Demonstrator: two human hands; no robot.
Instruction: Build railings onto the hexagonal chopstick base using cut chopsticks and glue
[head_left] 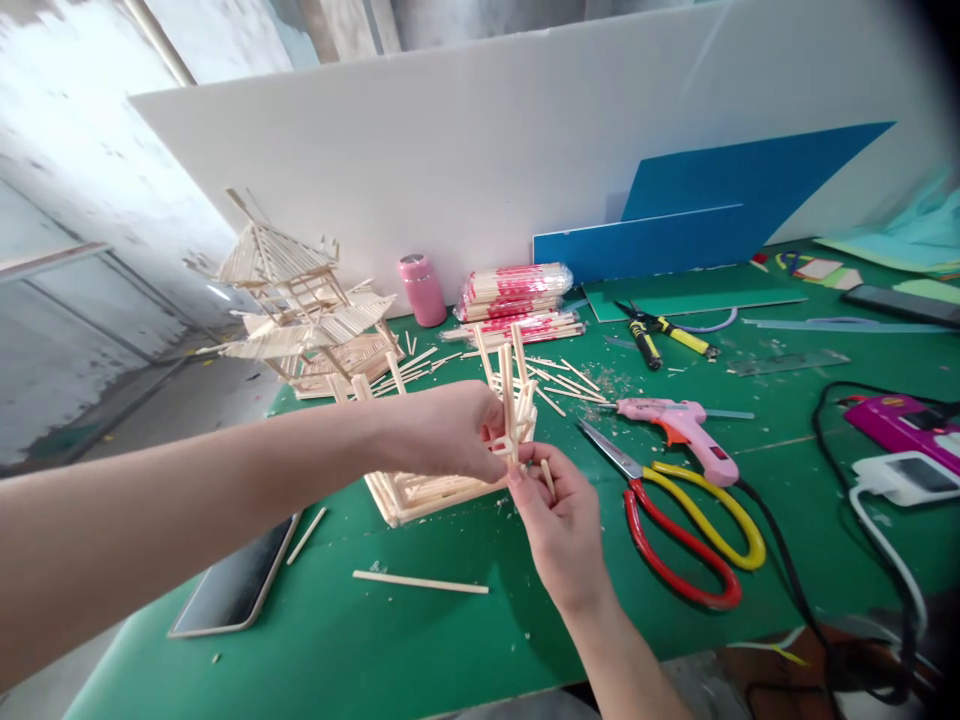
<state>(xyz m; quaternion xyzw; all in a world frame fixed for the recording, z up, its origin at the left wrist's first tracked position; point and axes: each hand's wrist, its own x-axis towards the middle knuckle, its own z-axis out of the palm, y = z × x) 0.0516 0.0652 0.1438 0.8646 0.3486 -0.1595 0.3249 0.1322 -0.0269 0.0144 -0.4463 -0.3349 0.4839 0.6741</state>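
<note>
Stick frame (442, 494) on green table (300, 660), both hands at its right-hand corner.
Surface carries loose sticks (420, 582); patchy wall (60, 130) at left. Right hand (566, 525): fingers narrow, holding a short stick (548, 480). Left hand (450, 428): fingers curled at uprights (519, 352), grip cannot be told. Left forearm (195, 510) hides part of frame; purple device (892, 422) cut off at right.

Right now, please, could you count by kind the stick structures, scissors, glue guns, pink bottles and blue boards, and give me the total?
Stick structures: 2 (roofed one, roofless one)
Scissors: 1 pair
Glue gun: 1
Pink bottle: 1
Blue boards: 2 (front one, back one)
Total: 7
</note>
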